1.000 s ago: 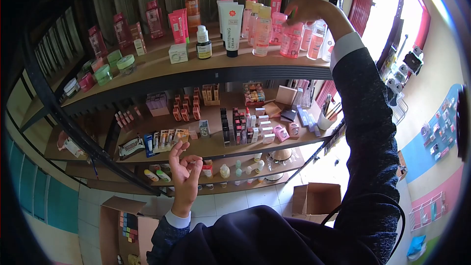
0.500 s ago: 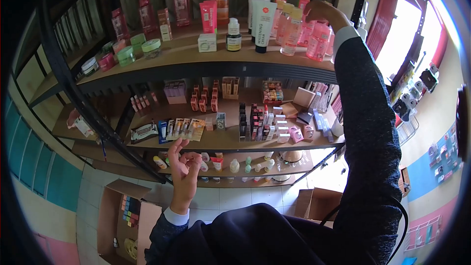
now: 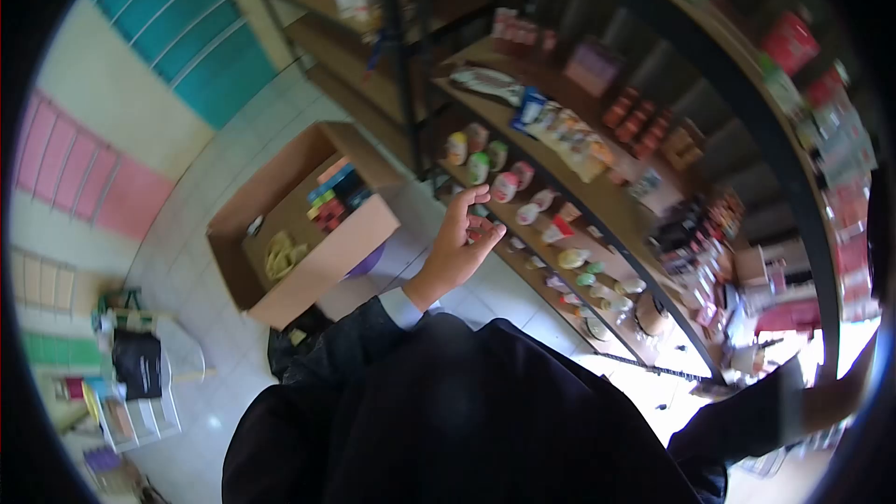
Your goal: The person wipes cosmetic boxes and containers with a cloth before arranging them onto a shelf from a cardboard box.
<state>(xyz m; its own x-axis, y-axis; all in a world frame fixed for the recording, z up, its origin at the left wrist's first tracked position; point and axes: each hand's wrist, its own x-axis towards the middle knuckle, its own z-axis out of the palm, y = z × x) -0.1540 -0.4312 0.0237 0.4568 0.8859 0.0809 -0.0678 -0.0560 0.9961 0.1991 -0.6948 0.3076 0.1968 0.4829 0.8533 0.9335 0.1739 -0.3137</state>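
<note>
My left hand is in front of the lower shelves, fingers apart and slightly curled, with nothing between them. Bottles and small tubs stand on the low shelf just beyond its fingertips. At the far right edge my right hand is smeared by motion and partly out of view, so its fingers cannot be made out. It is nearest the right end of the shelf rack, where blurred pink bottles stand on the upper shelf.
An open cardboard box on the tiled floor holds colourful small boxes and a yellowish item. Black metal posts frame the rack. Makeup packets lie on the middle shelf. A white rack with a black bag stands lower left.
My view has swung left and down, bringing the floor box nearer the middle. My right hand has left the pink bottles on the top shelf and dropped toward the right edge.
</note>
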